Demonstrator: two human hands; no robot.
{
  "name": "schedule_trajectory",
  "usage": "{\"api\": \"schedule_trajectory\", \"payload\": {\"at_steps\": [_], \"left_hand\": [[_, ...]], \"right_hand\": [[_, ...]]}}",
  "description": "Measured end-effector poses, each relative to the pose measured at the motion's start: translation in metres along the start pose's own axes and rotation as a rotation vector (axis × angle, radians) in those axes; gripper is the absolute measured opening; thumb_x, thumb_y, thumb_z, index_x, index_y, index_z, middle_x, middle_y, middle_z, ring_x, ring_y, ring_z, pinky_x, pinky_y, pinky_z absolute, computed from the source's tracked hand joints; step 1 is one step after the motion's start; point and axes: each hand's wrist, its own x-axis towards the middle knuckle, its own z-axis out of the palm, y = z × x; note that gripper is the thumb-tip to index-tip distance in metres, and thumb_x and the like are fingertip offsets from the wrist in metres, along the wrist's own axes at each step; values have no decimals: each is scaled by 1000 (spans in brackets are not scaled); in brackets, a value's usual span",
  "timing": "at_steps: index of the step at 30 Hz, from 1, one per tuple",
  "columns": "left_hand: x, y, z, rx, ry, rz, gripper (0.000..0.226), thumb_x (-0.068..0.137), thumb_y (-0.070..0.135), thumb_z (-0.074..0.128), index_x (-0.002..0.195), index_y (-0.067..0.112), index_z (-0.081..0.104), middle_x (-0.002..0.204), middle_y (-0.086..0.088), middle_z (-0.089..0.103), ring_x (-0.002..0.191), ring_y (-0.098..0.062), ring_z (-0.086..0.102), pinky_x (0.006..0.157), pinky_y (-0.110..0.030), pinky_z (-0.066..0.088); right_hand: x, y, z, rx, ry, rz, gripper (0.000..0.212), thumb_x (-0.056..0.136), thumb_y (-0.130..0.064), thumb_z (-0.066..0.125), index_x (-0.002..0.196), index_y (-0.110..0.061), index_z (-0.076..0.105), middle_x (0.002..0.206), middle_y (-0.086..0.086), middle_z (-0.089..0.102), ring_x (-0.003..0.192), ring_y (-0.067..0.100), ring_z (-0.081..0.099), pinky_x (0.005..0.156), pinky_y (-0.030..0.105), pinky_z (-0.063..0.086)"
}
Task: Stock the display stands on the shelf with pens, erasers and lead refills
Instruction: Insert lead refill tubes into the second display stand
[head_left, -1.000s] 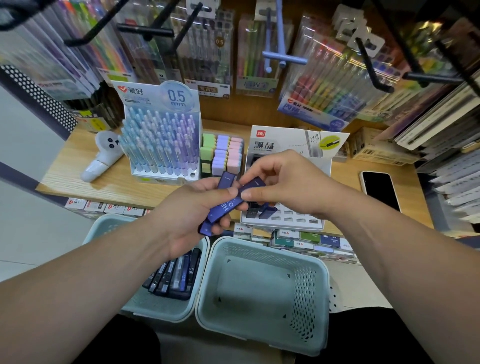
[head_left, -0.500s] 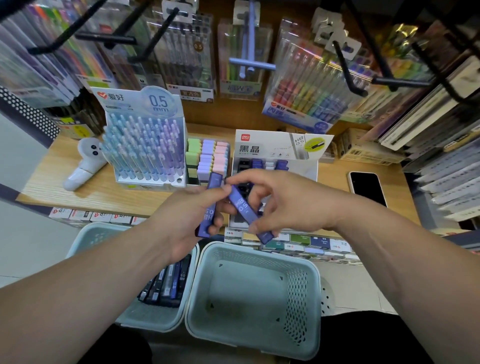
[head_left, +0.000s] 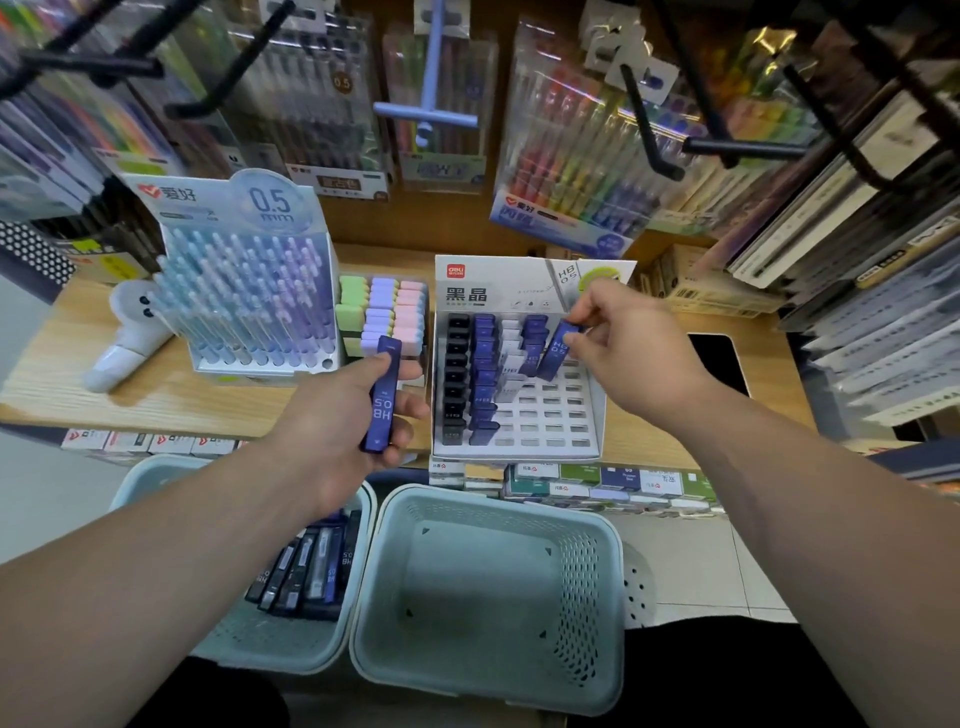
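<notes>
My right hand (head_left: 628, 353) pinches a blue lead refill case (head_left: 557, 351) by its top end, its lower end over the slots of the white lead refill stand (head_left: 545, 426). The stand's left columns hold black, blue and white cases; the right slots are bare. My left hand (head_left: 343, 431) grips another blue refill case (head_left: 383, 395) marked HB 0.5, upright, left of the stand. A pen stand (head_left: 249, 306) full of pastel pens and a tray of pastel erasers (head_left: 382, 312) sit on the wooden shelf (head_left: 47, 374).
Two pale green baskets stand below the shelf: the left basket (head_left: 270, 644) holds several lead refill cases (head_left: 306, 571), the right basket (head_left: 488, 597) holds nothing. A black phone (head_left: 719, 364) lies on the shelf at right. Black hooks with pen packs hang overhead.
My hands have parted. The right hand carried one blue case up and right to the refill stand; the left hand stayed low with the other case.
</notes>
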Motion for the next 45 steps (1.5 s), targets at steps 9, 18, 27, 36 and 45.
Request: {"api": "schedule_trajectory", "payload": {"at_steps": [9,18,27,36,45], "left_hand": [[-4,0,1,-1,66,37,19,105,24,41,107,11,56,65,-16,65,42,-22,41,44,-24,29],[-7,-1,2,95,42,70,14,100,12,52,104,6,64,69,-10,66,44,-17,47,48,-26,36],[-7,0,0,109,97,73,13,91,6,53,88,4,65,67,-8,62,45,-17,46,46,-26,38],[-11,3,3,309,-83,161,16,86,-5,69,99,3,72,72,-13,70,51,-16,58,45,-23,44],[-13,8,12,167,-126,250,32,73,-7,79,96,6,60,64,-10,66,52,-21,62,46,-25,49]], "right_hand": [[1,-4,15,-124,-97,-58,20,93,-10,68,91,-21,52,76,-8,55,80,27,60,69,33,49],[3,-4,17,-150,-91,-106,24,87,-7,74,85,-24,57,87,2,67,82,27,64,75,39,54],[1,4,21,-213,-104,-228,17,79,4,71,79,-13,71,81,-2,63,76,21,60,73,39,54],[-4,-44,14,235,-226,-88,17,87,-25,78,103,-19,74,92,-2,72,75,8,61,77,22,52],[-18,-70,7,202,-634,-138,77,78,-12,86,142,-35,50,72,-3,68,59,0,60,65,21,50]]}}
